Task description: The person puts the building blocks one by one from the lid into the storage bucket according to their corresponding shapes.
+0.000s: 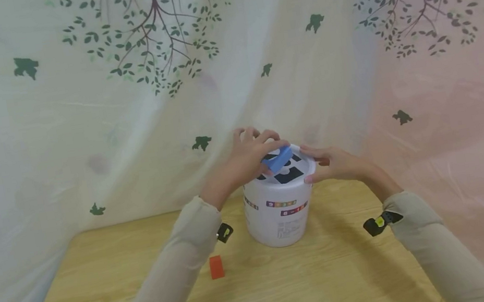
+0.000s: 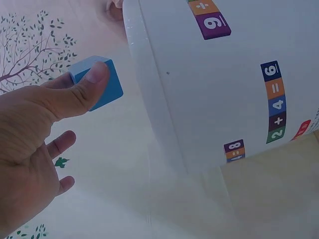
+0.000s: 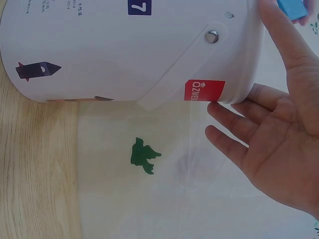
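A white bucket (image 1: 277, 222) stands upright on the table, its lid (image 1: 305, 166) marked with black cut-out shapes. Over that lid, my left hand (image 1: 247, 156) pinches a blue block (image 1: 280, 160) between thumb and fingers. The left wrist view shows the thumb across the face of the blue block (image 2: 108, 88), with the other fingers loosely bent below. At the bucket's right side, my right hand (image 1: 336, 162) holds the rim, thumb on the near side and fingers on the far side. Number strips decorate the bucket wall (image 2: 199, 89).
A red block (image 1: 216, 267) lies on the wooden table (image 1: 292, 285), left of and nearer than the bucket. Behind the table hangs a pale curtain (image 1: 134, 131) with printed trees and birds. A white handle strap (image 3: 182, 64) is riveted to the bucket's side.
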`<state>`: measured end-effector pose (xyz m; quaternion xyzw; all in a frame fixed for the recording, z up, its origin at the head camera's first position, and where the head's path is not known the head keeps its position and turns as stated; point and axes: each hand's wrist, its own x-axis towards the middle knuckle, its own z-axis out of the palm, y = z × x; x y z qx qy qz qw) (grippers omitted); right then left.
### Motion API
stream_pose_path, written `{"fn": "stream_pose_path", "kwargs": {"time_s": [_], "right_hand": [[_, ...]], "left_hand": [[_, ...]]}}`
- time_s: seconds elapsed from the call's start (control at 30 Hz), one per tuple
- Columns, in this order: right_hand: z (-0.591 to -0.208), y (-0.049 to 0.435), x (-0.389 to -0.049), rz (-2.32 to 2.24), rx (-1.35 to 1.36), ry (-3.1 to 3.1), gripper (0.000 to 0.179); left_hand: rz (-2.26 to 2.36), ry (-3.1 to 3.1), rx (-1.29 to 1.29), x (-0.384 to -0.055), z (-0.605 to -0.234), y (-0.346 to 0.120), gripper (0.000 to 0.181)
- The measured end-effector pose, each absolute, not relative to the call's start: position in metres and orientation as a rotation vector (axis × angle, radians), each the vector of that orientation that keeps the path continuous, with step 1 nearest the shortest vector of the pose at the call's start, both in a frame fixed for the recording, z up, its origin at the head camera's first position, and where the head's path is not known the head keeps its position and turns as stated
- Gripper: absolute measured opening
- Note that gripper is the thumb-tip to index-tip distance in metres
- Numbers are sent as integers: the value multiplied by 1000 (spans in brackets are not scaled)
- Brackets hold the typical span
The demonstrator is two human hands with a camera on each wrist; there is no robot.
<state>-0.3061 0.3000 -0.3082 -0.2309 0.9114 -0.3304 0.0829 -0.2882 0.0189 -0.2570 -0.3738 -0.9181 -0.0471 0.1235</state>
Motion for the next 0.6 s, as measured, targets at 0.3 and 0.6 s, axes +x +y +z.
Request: {"fn": "stream_pose_path", "kwargs": {"time_s": [0.3,0.6], "right_hand": [[-309,300,-306,-1036,-691,2696,92],[-311,302,-308,-1009,-704,2706,91]], "left_hand": [[-9,-2693,-1139,-296,-264,33,74],[42,-2752,-1169,-302,-273,43,72]]}}
